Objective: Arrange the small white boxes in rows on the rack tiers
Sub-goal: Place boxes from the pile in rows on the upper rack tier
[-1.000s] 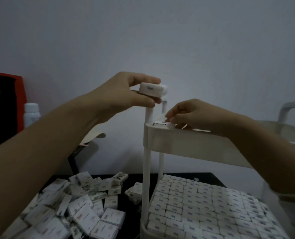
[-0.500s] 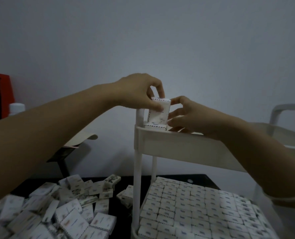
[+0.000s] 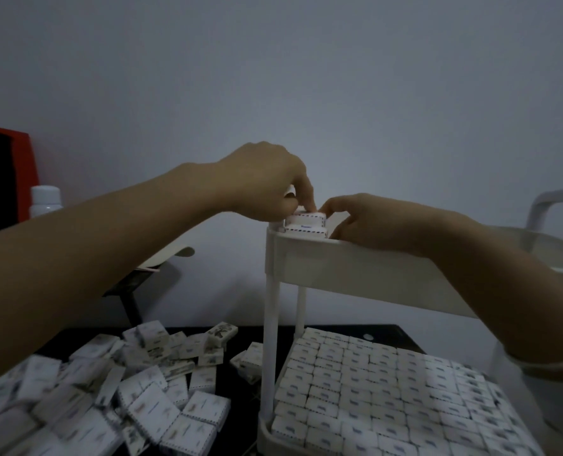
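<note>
A small white box (image 3: 306, 220) lies flat on top of another white box (image 3: 303, 230) in the near left corner of the rack's upper tier (image 3: 339, 263). My left hand (image 3: 267, 185) reaches in from the left and pinches the top box from above with its fingertips. My right hand (image 3: 372, 222) comes from the right, its index fingertip and thumb holding the box's right end. The lower tier (image 3: 267, 432) holds several tidy rows of white boxes (image 3: 388, 390). The rest of the upper tier's inside is hidden by its wall.
A loose pile of white boxes (image 3: 125, 390) covers the dark table left of the rack. A white rack post (image 3: 270, 340) stands between pile and rows. A red-framed object (image 3: 7, 172) and a white bottle (image 3: 45, 200) stand at the far left. The rack handle (image 3: 556, 200) rises at right.
The box, held upright over the corner half a second ago, now lies flat on the box beneath it. Both hands have lowered with it and stay on it.
</note>
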Demonstrator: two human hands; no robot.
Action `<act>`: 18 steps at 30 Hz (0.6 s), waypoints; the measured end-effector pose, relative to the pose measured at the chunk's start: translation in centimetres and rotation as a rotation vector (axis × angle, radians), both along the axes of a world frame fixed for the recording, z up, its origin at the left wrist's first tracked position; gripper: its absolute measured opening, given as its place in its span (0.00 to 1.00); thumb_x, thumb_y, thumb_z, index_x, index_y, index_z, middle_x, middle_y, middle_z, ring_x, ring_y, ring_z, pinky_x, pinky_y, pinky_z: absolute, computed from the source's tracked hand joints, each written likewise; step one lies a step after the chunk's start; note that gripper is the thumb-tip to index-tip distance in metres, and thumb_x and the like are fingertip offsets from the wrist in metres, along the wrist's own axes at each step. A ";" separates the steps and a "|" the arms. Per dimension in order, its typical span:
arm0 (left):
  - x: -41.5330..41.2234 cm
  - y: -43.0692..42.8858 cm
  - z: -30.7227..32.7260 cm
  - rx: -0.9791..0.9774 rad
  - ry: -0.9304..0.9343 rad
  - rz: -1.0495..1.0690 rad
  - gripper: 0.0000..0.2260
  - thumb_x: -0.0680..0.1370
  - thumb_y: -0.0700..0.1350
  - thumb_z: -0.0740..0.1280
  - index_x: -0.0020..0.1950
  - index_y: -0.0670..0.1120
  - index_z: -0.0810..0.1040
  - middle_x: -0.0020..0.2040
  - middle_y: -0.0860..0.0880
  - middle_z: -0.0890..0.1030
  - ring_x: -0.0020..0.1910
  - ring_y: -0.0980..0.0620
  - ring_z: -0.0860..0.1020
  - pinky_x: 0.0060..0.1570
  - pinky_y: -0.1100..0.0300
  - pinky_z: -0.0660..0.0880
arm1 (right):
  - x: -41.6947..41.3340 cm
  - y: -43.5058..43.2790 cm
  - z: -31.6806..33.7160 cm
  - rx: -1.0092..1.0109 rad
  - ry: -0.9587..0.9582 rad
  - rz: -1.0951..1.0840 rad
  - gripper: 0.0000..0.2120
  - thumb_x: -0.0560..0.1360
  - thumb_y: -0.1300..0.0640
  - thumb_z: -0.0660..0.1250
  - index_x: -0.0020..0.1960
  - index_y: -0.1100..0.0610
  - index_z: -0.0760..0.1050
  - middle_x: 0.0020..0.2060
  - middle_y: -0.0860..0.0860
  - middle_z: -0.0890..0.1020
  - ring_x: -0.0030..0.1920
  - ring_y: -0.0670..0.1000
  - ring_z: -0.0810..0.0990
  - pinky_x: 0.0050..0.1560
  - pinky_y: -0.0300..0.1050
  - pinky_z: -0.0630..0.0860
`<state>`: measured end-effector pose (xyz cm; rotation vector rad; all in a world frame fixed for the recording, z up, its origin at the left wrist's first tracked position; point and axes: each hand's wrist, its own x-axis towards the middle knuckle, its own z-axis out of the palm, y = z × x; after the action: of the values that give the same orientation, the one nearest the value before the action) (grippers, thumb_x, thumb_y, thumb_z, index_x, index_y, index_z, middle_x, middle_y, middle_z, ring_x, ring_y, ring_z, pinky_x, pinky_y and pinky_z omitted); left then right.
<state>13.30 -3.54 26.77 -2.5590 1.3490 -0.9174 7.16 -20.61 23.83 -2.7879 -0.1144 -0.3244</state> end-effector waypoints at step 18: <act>-4.2 10.1 -10.7 -0.672 0.153 -0.167 0.12 0.76 0.36 0.61 0.49 0.49 0.81 0.44 0.63 0.81 0.32 0.57 0.77 0.32 0.67 0.72 | -3.0 8.2 -7.6 0.149 -0.890 0.328 0.12 0.72 0.60 0.59 0.53 0.51 0.76 0.41 0.44 0.78 0.40 0.44 0.74 0.40 0.42 0.72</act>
<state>9.15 6.60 16.08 -3.0793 1.5121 -1.4367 4.17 -12.38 16.18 -2.2185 -0.6998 -1.3762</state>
